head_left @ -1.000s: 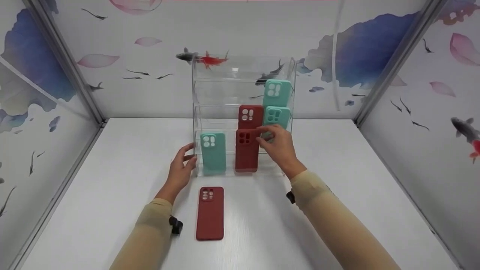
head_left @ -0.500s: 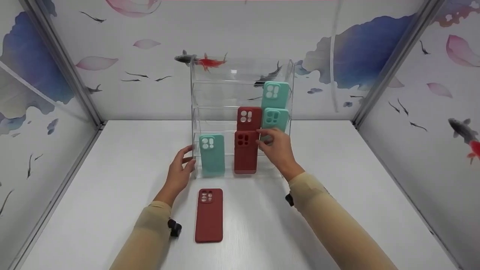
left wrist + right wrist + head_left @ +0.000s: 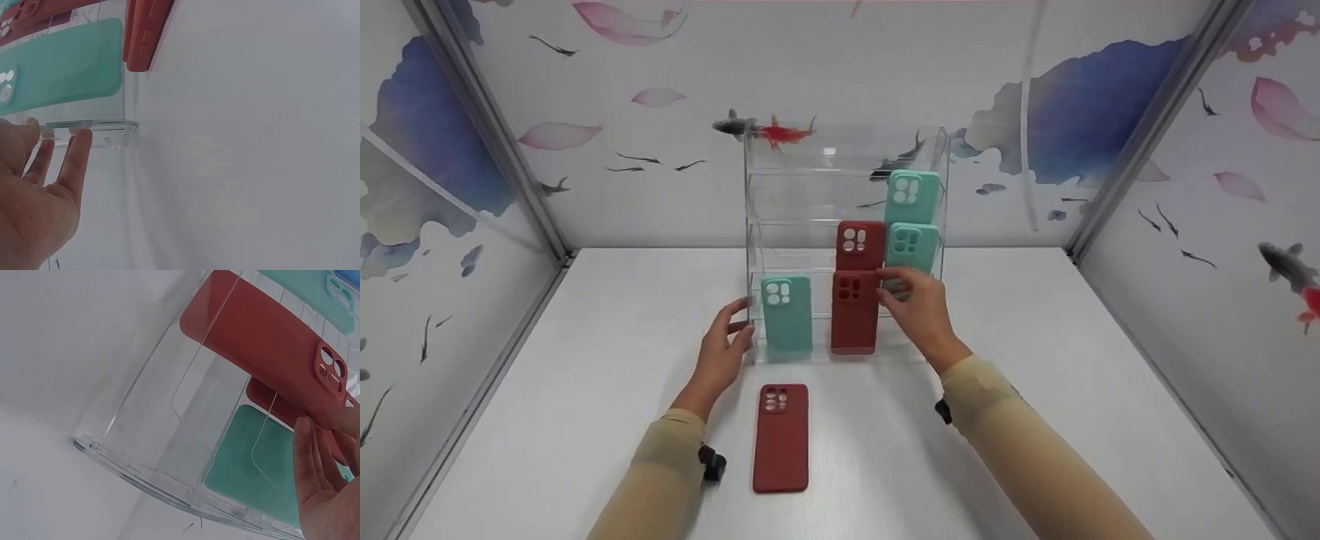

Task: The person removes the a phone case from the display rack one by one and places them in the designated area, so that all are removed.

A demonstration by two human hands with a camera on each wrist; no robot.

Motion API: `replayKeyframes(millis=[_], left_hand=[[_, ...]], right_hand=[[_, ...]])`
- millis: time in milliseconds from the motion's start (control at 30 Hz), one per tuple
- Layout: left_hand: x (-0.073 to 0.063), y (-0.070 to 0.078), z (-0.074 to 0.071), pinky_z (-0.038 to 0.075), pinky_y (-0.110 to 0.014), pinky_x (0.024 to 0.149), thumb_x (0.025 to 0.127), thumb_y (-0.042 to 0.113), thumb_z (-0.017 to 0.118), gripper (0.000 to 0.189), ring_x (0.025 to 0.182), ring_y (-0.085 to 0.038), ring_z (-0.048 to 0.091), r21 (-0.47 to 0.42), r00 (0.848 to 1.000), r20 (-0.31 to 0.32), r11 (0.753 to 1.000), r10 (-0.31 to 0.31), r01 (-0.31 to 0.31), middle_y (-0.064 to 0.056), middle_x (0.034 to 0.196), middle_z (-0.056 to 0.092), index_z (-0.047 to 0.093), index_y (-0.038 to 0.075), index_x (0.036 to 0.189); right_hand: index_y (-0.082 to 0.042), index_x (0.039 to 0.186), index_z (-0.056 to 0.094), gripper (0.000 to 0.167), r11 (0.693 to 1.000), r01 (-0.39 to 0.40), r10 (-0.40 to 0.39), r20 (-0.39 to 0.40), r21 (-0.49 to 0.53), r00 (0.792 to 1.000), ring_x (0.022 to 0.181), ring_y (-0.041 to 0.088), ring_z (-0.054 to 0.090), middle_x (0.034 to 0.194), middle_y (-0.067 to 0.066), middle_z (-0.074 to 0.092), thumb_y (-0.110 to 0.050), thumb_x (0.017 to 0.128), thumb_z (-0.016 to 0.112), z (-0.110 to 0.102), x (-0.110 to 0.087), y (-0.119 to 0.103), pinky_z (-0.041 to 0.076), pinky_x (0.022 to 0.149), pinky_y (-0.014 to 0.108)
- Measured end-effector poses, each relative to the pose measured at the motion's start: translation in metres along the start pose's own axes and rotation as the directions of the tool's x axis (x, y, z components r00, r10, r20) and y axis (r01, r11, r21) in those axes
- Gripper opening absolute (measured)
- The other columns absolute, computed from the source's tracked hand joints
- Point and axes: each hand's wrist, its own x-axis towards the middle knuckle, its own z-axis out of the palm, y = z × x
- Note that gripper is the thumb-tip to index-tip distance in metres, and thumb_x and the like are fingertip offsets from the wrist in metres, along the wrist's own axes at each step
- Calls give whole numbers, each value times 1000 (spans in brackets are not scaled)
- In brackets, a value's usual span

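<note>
A clear tiered acrylic rack (image 3: 791,223) stands on the white table. My right hand (image 3: 921,309) pinches the right edge of a dark red phone case (image 3: 853,322), upright in the lowest tier; in the right wrist view thumb and fingertips meet at that case's (image 3: 264,332) edge below the camera cutouts. Left of it, a teal phone case (image 3: 787,319) leans in the same tier. The fingers of my left hand (image 3: 720,351) lie fairly straight against the rack's left side; the left wrist view has the fingertips at the side panel (image 3: 93,124).
Another red phone case (image 3: 781,442) lies flat on the table before the rack. Behind the pinched case stands a red case (image 3: 861,241). Teal cases (image 3: 913,193) fill the rack's right column, one partly behind my right hand. Patterned walls (image 3: 840,60) enclose the table.
The whole head view has shifted down slightly. Both hands keep their places at the rack and the cases stay where they were.
</note>
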Motion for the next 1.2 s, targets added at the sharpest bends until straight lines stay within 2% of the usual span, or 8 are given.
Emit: replayKeyframes(millis=[367,967,1200], left_hand=[[-2,2,0,55,-36,113,110,19,51,53,145,-27,47,16,1000,-5,1000,6,-6,-1,166,35,33,23,160],[-2,-1,0,56,-36,112,110,18,52,52,143,-26,48,15,1000,-15,1000,12,-12,0,165,36,35,24,159],[-2,0,0,55,-38,113,110,16,51,53,144,-28,48,3,1000,-14,1000,17,-16,-2,166,36,34,22,160]], right_hand=[[-9,117,74,24,999,34,-34,-19,16,999,88,17,77,110,7,77,-6,93,77,2,-1,1,68,81,33],[-14,116,73,21,996,-65,64,10,57,998,89,17,76,110,4,76,-11,95,76,1,-3,1,68,84,33],[-13,114,74,21,995,-56,53,40,85,998,88,18,77,108,5,76,-9,94,77,-2,-3,-5,68,85,34]])
